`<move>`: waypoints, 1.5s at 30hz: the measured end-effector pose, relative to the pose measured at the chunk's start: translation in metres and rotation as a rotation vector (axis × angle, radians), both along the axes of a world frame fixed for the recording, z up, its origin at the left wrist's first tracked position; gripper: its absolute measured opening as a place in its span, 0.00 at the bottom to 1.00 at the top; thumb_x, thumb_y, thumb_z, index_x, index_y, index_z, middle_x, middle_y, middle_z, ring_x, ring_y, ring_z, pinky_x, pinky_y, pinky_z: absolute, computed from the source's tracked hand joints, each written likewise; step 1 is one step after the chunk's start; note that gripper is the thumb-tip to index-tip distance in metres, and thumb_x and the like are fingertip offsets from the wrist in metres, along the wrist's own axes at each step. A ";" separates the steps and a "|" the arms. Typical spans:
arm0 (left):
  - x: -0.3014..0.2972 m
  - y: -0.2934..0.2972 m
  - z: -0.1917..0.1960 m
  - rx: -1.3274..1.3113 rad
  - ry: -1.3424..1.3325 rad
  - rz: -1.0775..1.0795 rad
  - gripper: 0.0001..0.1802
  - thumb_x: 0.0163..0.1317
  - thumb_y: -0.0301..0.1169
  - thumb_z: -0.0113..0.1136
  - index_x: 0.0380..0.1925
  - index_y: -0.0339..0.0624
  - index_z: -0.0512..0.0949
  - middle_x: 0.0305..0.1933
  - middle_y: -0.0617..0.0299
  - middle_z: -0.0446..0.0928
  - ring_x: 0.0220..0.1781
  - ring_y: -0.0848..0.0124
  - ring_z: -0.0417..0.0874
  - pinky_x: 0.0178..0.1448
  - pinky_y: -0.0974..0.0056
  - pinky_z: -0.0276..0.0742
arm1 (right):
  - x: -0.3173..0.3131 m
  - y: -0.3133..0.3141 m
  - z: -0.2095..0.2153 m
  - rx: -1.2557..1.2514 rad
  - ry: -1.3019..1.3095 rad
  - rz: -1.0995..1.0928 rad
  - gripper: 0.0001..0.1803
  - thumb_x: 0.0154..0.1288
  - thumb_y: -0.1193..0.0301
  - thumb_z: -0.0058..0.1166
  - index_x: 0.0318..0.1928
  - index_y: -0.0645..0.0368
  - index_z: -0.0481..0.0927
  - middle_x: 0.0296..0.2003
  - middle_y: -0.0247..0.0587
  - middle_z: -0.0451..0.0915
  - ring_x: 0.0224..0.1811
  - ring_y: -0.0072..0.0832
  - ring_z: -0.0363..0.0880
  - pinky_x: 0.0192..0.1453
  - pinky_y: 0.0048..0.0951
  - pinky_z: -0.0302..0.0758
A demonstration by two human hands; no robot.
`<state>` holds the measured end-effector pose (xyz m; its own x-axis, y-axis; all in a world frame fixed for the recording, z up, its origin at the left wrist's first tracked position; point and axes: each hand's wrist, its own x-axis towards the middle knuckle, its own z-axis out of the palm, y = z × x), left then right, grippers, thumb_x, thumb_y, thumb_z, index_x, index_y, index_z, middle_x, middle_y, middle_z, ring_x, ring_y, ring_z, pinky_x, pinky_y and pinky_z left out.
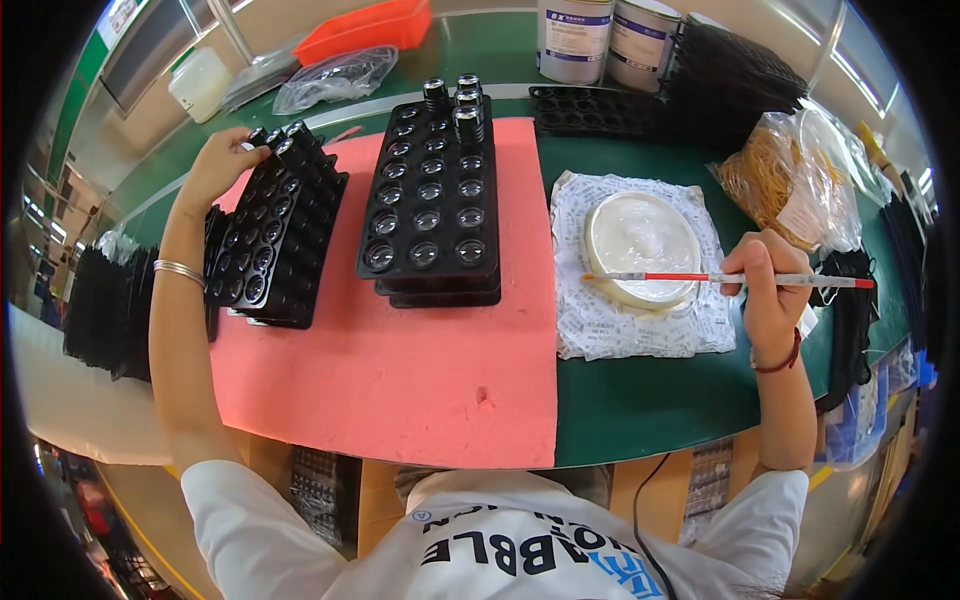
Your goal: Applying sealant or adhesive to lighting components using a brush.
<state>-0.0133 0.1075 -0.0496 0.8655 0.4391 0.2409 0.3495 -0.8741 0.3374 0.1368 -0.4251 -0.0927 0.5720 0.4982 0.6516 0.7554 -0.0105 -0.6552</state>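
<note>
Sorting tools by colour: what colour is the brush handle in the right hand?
Head view: the brush in the right hand has a red and grey handle.

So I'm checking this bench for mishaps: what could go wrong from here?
The left hand tilts a stack of black lens trays, so lenses could slide out. The right hand holds a brush over the white paste dish; paste might drip onto the printed paper or the green table.
</note>
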 end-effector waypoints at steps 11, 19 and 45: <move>0.002 -0.001 -0.005 -0.128 -0.053 0.001 0.10 0.50 0.31 0.59 0.24 0.33 0.73 0.16 0.70 0.64 0.20 0.83 0.61 0.24 0.72 0.56 | -0.001 0.001 0.004 -0.032 -0.039 0.016 0.16 0.62 0.71 0.44 0.20 0.66 0.76 0.15 0.37 0.74 0.12 0.16 0.71 0.16 0.12 0.63; -0.004 -0.004 0.001 -0.062 0.050 -0.008 0.08 0.51 0.26 0.56 0.31 0.34 0.75 0.19 0.74 0.67 0.22 0.86 0.65 0.25 0.76 0.61 | -0.002 0.001 0.004 -0.032 -0.057 0.001 0.16 0.62 0.71 0.45 0.20 0.66 0.76 0.15 0.36 0.74 0.12 0.16 0.71 0.15 0.12 0.63; -0.014 -0.043 0.020 -0.201 0.118 -0.042 0.08 0.52 0.29 0.58 0.28 0.36 0.73 0.19 0.76 0.63 0.22 0.86 0.62 0.25 0.76 0.57 | -0.002 0.001 0.002 -0.042 -0.067 -0.027 0.16 0.63 0.71 0.42 0.20 0.64 0.75 0.15 0.36 0.73 0.12 0.16 0.71 0.16 0.12 0.62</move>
<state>-0.0276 0.0648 -0.0297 0.9009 0.4314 0.0481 0.3620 -0.8077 0.4653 0.1350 -0.4236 -0.0910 0.5416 0.5111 0.6674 0.7965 -0.0580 -0.6019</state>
